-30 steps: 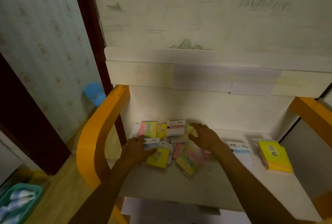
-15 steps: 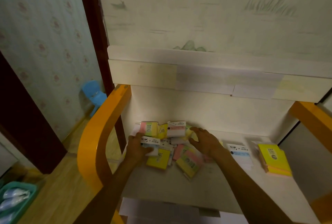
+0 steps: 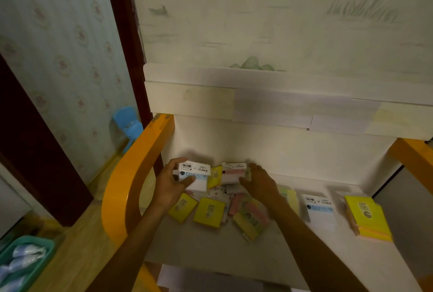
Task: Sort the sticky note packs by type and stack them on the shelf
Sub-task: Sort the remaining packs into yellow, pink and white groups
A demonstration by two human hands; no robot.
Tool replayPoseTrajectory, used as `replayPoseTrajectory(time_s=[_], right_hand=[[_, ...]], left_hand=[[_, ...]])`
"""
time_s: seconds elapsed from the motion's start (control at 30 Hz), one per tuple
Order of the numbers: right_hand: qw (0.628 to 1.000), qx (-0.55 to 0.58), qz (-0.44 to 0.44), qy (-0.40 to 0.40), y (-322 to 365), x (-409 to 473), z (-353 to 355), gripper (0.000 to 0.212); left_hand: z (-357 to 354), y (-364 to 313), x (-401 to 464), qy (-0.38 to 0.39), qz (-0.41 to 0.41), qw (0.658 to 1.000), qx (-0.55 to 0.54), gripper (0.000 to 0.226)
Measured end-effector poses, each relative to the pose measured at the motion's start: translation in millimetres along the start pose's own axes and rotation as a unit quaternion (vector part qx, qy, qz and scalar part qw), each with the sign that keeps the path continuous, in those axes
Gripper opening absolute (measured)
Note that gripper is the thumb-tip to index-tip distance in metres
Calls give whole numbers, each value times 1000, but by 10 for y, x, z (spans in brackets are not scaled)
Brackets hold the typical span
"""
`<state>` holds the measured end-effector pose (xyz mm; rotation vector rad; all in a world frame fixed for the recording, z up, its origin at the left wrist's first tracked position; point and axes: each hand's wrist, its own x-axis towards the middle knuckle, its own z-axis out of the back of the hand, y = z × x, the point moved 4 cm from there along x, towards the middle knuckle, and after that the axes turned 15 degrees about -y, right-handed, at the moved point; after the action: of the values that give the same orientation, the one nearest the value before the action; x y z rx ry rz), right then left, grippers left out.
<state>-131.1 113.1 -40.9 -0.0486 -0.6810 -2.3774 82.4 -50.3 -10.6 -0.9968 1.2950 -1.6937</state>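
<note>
A loose pile of sticky note packs lies at the left of the white shelf (image 3: 206, 247). My left hand (image 3: 169, 184) grips a white pack with a blue band (image 3: 194, 174), lifted a little above the pile. My right hand (image 3: 259, 183) holds the right end of a white pack with a pink band (image 3: 233, 172) at the back of the pile. Yellow packs (image 3: 209, 212) and a pink-and-yellow pack (image 3: 251, 218) lie in front of my hands. To the right sit a white-blue pack (image 3: 318, 208) and a stack of yellow packs (image 3: 367, 218).
Orange curved side rails (image 3: 131, 181) frame the shelf on the left and on the right (image 3: 412, 156). A white upper ledge (image 3: 257, 102) overhangs the back. A blue child's chair (image 3: 128, 125) and a teal basket (image 3: 25, 261) are on the floor at left.
My left hand lifted the white-blue pack out of the pile and up toward the back. My right hand shifted onto the pink-banded pack. The camera moved closer.
</note>
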Motion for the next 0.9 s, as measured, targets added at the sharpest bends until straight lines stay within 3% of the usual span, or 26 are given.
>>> replayPoseTrajectory(time_s=[0.23,0.4,0.57,0.9], right_hand=[[997,-50,-38,-36,233,151,-253,80],[994,47,-97,-17,147,218,-305,83],[991,107,-80,-8,60,286,-185,69],[935,330,-113,-68,-360,63,439,58]], left_hand=[[18,-140,55,5,-19,1000,-19,49],[12,-112,65,-3,-37,999,30,50],[-63,-137,42,0,-24,1000,15,48],[-465,-260,-40,11,-19,1000,17,47]])
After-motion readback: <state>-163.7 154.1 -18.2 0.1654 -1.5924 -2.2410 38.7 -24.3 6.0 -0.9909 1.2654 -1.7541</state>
